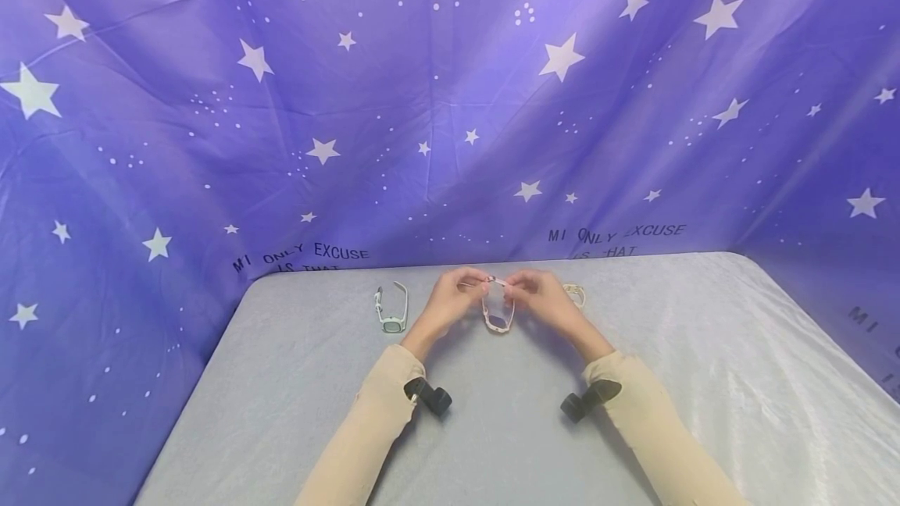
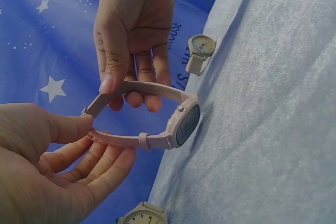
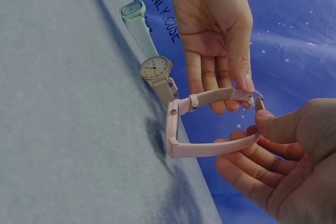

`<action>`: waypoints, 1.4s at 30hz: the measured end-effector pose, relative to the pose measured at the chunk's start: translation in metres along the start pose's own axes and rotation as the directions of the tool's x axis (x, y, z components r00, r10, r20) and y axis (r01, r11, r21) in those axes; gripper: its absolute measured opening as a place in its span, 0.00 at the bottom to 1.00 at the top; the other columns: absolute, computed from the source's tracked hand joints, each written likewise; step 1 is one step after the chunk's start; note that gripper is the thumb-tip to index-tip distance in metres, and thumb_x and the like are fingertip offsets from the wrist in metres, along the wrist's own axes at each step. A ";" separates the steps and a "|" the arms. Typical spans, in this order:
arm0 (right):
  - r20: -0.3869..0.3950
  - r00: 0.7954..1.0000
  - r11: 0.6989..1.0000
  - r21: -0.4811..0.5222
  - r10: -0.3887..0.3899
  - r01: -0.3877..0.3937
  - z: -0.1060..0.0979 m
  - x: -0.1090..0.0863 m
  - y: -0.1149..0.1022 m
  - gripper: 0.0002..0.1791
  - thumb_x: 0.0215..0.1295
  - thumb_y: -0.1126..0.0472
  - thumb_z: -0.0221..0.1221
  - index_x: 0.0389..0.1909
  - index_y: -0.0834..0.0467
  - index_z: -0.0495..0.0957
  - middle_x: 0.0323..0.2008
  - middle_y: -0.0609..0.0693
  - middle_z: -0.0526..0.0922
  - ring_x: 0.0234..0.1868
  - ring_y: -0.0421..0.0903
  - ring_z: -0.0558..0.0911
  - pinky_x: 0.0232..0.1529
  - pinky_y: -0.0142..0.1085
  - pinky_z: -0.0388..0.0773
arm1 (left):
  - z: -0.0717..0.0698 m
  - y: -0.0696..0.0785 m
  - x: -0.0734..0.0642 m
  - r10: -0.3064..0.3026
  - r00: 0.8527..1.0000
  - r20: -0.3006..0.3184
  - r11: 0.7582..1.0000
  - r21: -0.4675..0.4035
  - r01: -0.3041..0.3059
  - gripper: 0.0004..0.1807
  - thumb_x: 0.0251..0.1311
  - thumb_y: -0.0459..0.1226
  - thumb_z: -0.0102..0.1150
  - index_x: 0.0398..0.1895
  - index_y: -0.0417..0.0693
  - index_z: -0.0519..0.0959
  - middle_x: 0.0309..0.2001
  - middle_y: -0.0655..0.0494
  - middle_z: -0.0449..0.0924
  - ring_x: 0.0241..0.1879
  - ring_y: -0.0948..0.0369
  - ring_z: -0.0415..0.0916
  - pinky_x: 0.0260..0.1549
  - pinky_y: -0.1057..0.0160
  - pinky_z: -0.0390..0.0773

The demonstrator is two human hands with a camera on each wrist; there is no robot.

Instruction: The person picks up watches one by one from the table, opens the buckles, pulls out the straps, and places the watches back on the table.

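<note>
A pink wristwatch (image 1: 498, 325) is held up between both hands, its strap bent into a loop and its dark rectangular face pointing down toward the cloth. My left hand (image 1: 450, 299) pinches the buckle end between thumb and fingers; a strap keeper (image 2: 144, 140) sits on that half. With thumb and fingers my right hand (image 1: 547, 299) grips the other strap half (image 3: 218, 148), near its tip. Tip and metal buckle (image 3: 256, 96) meet between the fingertips; whether the strap is fastened I cannot tell.
On the grey cloth-covered table (image 1: 492, 443), a mint-green watch (image 1: 394, 326) lies left of my hands and a cream watch (image 1: 575, 294) right of them. Another beige watch (image 3: 156, 69) lies near my left hand. A purple star-print curtain (image 1: 436, 100) hangs behind the table.
</note>
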State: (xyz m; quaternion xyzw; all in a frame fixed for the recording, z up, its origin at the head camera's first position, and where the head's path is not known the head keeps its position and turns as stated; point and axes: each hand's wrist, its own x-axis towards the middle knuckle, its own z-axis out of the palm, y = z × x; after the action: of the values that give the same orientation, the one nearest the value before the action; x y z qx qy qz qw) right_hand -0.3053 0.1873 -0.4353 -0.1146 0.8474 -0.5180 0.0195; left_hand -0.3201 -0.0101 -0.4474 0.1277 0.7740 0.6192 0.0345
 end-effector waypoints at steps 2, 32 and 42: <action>-0.001 1.000 1.000 0.009 0.013 -0.013 0.000 0.000 0.000 0.11 0.71 0.66 0.60 0.47 0.70 0.81 0.35 0.64 0.88 0.39 0.57 0.88 0.42 0.37 0.86 | -0.001 0.000 0.000 -0.002 1.000 0.000 1.000 -0.008 0.002 0.12 0.64 0.30 0.62 0.49 0.35 0.82 0.46 0.39 0.85 0.43 0.53 0.85 0.44 0.62 0.87; -0.014 0.999 0.995 0.093 0.029 -0.027 -0.004 0.001 -0.002 0.15 0.72 0.67 0.58 0.51 0.75 0.76 0.39 0.70 0.86 0.41 0.56 0.87 0.52 0.51 0.87 | -0.006 0.002 0.001 -0.034 0.999 0.002 0.994 -0.105 0.034 0.12 0.65 0.28 0.61 0.50 0.31 0.80 0.44 0.40 0.83 0.48 0.42 0.85 0.49 0.50 0.88; -0.025 0.999 0.996 0.084 0.025 -0.023 -0.005 0.001 -0.001 0.14 0.72 0.67 0.57 0.50 0.74 0.77 0.39 0.69 0.86 0.41 0.56 0.87 0.50 0.51 0.87 | -0.006 0.003 0.001 -0.072 0.997 0.021 0.991 -0.115 0.074 0.15 0.66 0.29 0.61 0.54 0.30 0.78 0.46 0.40 0.82 0.52 0.36 0.82 0.50 0.49 0.87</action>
State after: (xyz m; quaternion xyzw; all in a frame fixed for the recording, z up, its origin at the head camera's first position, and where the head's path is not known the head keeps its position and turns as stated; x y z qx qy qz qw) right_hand -0.3072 0.1905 -0.4319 -0.0966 0.8266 -0.5542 0.0195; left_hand -0.3224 -0.0153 -0.4431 0.1024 0.7406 0.6603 0.0711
